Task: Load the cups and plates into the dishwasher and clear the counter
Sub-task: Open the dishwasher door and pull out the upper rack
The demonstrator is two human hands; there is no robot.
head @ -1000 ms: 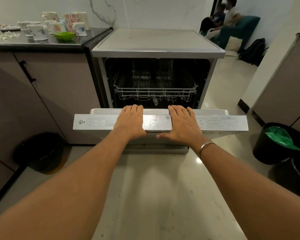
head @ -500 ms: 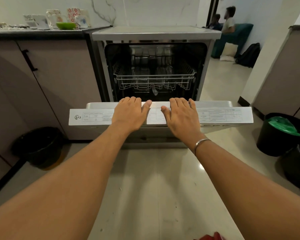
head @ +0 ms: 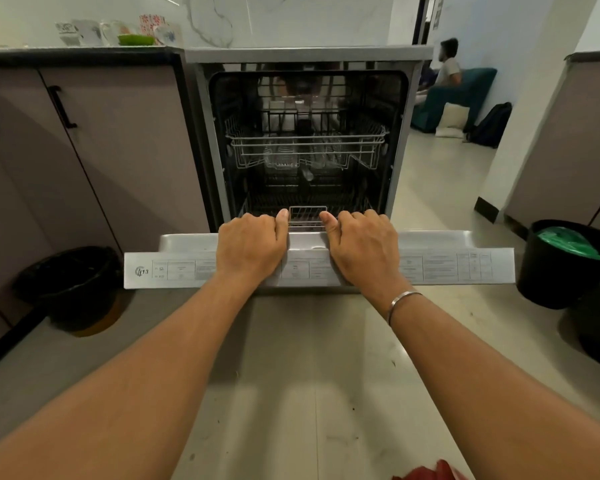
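The dishwasher (head: pixel 309 51) is seen open, with its door (head: pixel 447 268) lowered nearly flat toward the camera and the labelled top edge turned forward. Both arms are stretched out over the door. The left hand (head: pixel 248 244) and the right hand (head: pixel 364 245) are set side by side at the front rail of the lower rack (head: pixel 307 216). Each grip is clamped on that rail, with the fingers curled down over it and hidden behind the knuckles. The thumbs are raised on either side of a small wire loop at the rack's middle. A metal bangle (head: pixel 400 301) is worn on the right wrist. The lower rack is seated inside the tub, and the upper rack (head: pixel 305 150) is pushed in above it.

The cups (head: pixel 87 31) are gathered on the counter (head: pixel 77 53) left of the dishwasher, by the wall, with a green dish (head: pixel 136 39) among them, well apart from both hands.

A black bin (head: pixel 70 289) is stood on the floor by the cabinets at the left, and a bin with a green liner (head: pixel 551 271) at the right. In the far room a person (head: pixel 447 67) is seated on a teal sofa.
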